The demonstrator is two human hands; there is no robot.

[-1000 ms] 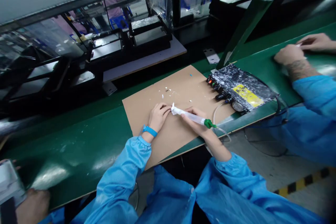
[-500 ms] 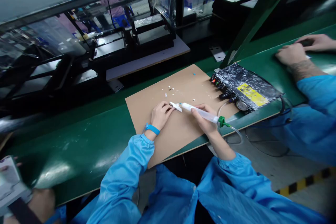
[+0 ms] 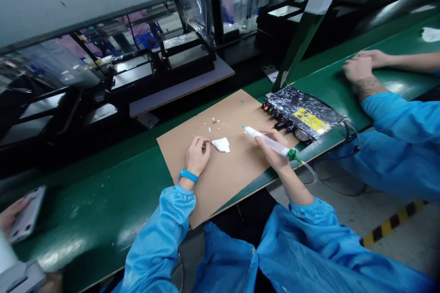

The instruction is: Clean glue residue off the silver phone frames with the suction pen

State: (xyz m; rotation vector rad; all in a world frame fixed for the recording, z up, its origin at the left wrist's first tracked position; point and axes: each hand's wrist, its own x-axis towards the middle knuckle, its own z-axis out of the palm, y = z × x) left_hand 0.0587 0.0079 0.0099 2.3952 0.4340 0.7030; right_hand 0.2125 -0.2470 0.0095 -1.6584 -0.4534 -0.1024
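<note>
A brown cardboard sheet (image 3: 223, 169) covers the green tabletop (image 3: 103, 201) below dim, blurred machine bays. The right hand (image 3: 273, 151) grips a clear plastic syringe with green cap (image 3: 270, 143). The left hand (image 3: 196, 158), fingers loosely curled and holding nothing, rests just beside a crumpled white wipe (image 3: 222, 144).

The syringe (image 3: 266, 141) has drawn away from the tissue (image 3: 222, 144), now lying free.

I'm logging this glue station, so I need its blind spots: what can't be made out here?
Head view only:
- Clear dispensing syringe: fill level too small to read; right hand covers its middle.
- Yellow label on the black spattered controller box: print too small.
- Grey flat device at left: blurred, edge-cut.
- Left hand: fingertips curled under.
</note>
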